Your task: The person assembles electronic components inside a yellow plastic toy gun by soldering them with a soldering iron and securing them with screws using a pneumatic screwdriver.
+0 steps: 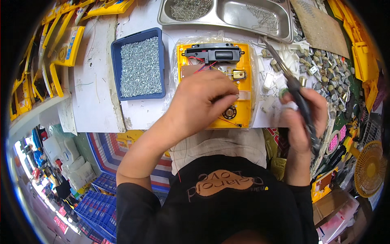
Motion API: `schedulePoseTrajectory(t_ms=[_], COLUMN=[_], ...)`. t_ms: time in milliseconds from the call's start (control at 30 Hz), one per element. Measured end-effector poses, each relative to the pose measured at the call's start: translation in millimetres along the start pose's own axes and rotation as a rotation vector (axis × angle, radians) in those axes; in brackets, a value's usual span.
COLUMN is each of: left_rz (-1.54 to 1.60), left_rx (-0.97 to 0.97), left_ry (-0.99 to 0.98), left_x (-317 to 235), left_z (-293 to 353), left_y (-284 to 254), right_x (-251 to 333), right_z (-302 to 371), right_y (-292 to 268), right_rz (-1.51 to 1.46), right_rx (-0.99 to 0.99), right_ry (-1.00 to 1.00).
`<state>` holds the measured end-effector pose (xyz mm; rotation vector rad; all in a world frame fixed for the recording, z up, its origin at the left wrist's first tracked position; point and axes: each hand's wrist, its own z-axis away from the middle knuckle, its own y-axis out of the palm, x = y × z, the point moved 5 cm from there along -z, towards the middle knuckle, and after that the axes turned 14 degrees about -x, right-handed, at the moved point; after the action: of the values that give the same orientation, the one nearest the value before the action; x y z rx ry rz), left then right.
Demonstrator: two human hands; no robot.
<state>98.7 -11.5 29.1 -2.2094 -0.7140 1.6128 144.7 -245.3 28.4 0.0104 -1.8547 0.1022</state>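
A yellow plastic housing lies on clear plastic wrap in front of me. It holds a black bar-shaped part, a small metal motor, a round speaker and thin red and blue wires. My left hand is over its middle, fingers curled and thumb and forefinger pinched near a whitish piece; what they grip, if anything, is hidden. To the right, my right hand is closed round a black-handled tool with a long metal shaft, its tip pointing up and away from me.
A blue tray full of silver screws stands left of the housing. At the back is a steel compartment tray with small metal parts. Several small motors and white plastic pieces are heaped at right. Yellow casings line the left.
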Motion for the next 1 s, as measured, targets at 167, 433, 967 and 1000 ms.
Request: schedulePoseTrajectory(t_ms=[167,433,967,1000], left_rz=[0.122,0.099,0.044,-0.011], left_rx=[0.023,0.052,0.002,0.012], left_ry=[-0.295,-0.422,0.024,0.068], left_x=[10.6,14.2,9.6,6.4], left_z=[-0.4,0.3,4.1,6.4], left_y=[-5.4,-5.7,-6.1,-7.5], right_x=[-7.3,-13.5,14.9,17.4], right_z=[-8.3,-9.6,-5.2,-5.4], right_y=[69.5,82.7,16.7,2.6], right_rz=[0.039,-0.032,-0.041,-0.064], right_rx=[0.253,0.208,0.07,0.033], right_ry=[-0.112,-0.041,-0.132,-0.046])
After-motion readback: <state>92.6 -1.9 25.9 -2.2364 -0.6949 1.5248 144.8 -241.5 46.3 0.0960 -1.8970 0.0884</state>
